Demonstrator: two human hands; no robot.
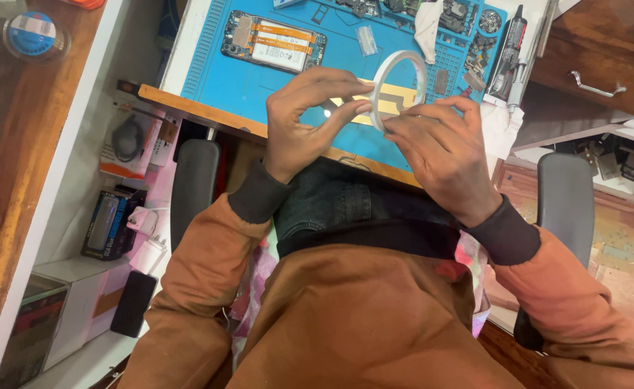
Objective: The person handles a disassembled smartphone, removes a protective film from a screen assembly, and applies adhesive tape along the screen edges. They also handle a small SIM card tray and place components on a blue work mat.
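Both hands hold a thin white ring-shaped tape roll upright above the blue rubber work mat: left hand pinches its near rim, right hand grips the lower edge

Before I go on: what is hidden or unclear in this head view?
- Tape roll: lower edge hidden by right hand; any loose end too small to tell.
- Left hand: its grip on the roll's near rim is unclear, fingertips overlap it.
- Mat: top cut off by the frame edge.
- Small parts on the mat: too small to identify.
- Open phone: inner detail too small.
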